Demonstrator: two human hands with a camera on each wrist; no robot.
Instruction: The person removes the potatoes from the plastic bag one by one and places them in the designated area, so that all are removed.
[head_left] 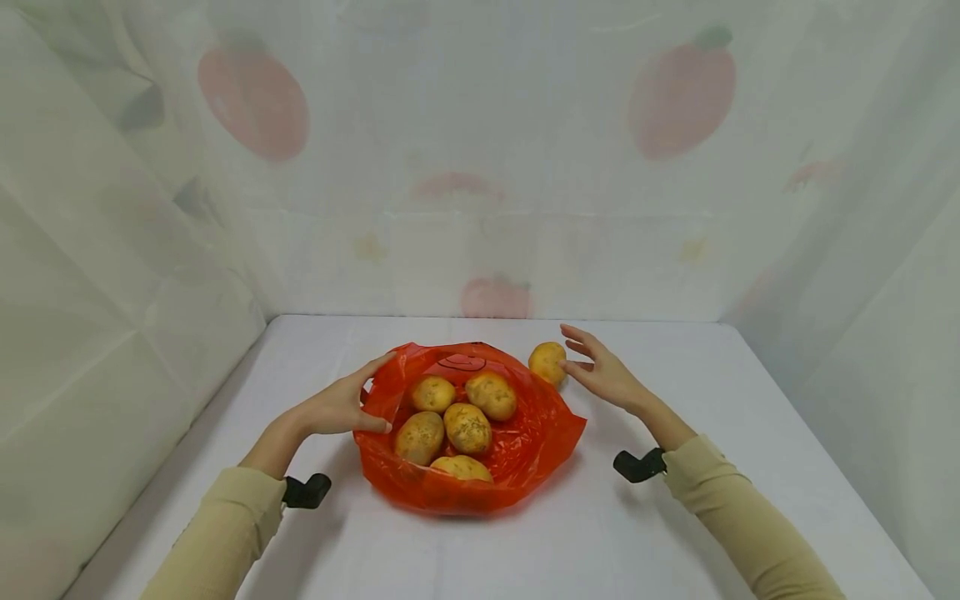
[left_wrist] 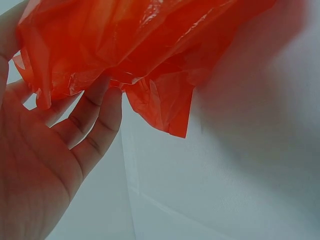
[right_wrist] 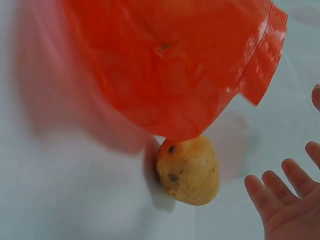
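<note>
A red plastic bag lies with its mouth spread toward me. Inside it are several potatoes. My left hand holds the bag's left side, thumb at the near part of the rim and fingers reaching round toward the back. In the left wrist view, the fingers lie against the crumpled red film, which hides some of the tips. Another potato sits outside the bag, just past its right rim. My right hand is beside that potato, fingers spread and thumb tip right at its side.
The white tabletop runs back to a pale curtain printed with faded fruit. Similar sheets hang along the left and right sides. A black wrist mount sticks out near my left cuff, and another near my right.
</note>
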